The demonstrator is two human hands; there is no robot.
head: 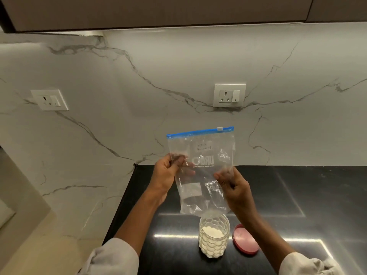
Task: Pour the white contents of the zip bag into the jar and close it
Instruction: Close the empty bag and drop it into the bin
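Closest to the camera, the jar (214, 236) sat on the black counter (297, 195) with white powder (212, 233) filling roughly its lower half, mouth uncovered. The pink lid (244, 239) lay just beside it on the right — flat on the counter, not touching the jar as far as I could see.

Right above the jar hung the zip bag (201, 171), held upright with its blue zip strip on top and its bottom edge just over the jar's mouth. It looked pretty much emptied, though the clear plastic made it hard to be sure. The left hand (166, 175) pinched the bag's left edge about halfway up, thumb in front and fingers behind the plastic. The right hand (234, 185) gripped the right edge a bit lower — fingers curled round it.

Behind all that was the marble backsplash (139, 96) with two sockets (229, 95), well apart from each other.
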